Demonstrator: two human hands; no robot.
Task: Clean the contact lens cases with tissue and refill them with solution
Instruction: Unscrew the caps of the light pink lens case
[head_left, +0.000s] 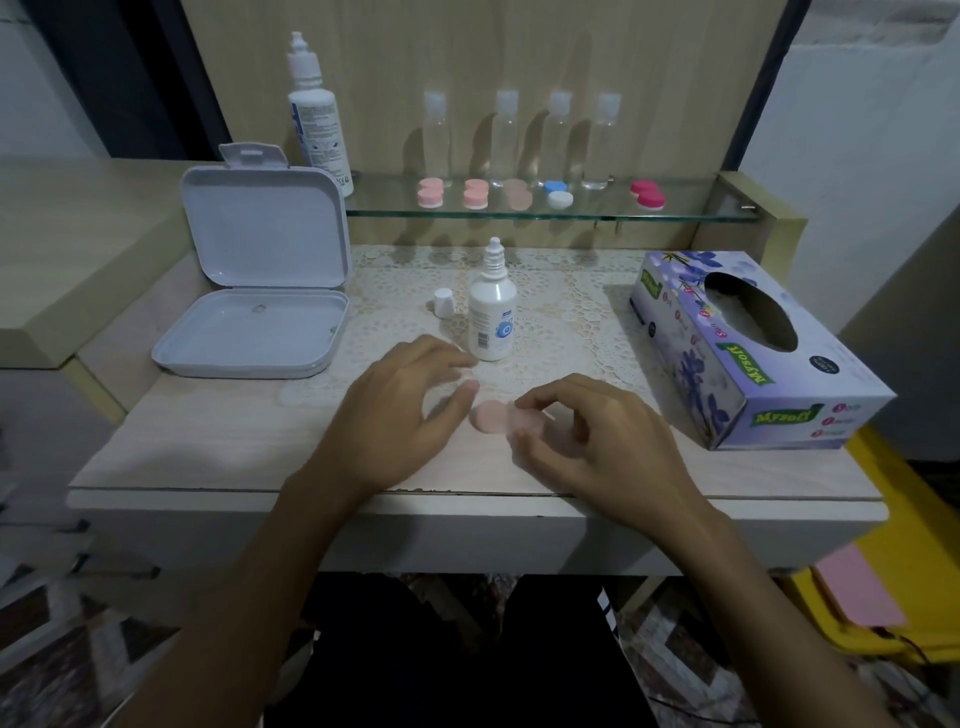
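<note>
A: Near the front edge of the bench, at its middle: a pale pink contact lens case, both caps apparently on. Left hand just beside it, fingers relaxed and spread, holding nothing. Right hand curled over the case's right cap, fingertips seemingly pinching it; blurred, so grip not certain.

B: And the solution?

A: Small solution bottle upright just behind the hands, nozzle bare, its white cap standing beside it on the lace mat. Tissue box at the right edge; no loose tissue in sight.

B: Progress?

A: Hard to judge. Five more cases on the glass shelf at the back: pink, pink, pale pink, blue and white, magenta, all capped. Cleaned or not, impossible to tell. Open bottle hints at refilling already under way; right hand probably screwing or unscrewing this cap.

B: Anything else?

A: Open white box at the left edge, a taller bottle and four clear bottles at the back.
</note>
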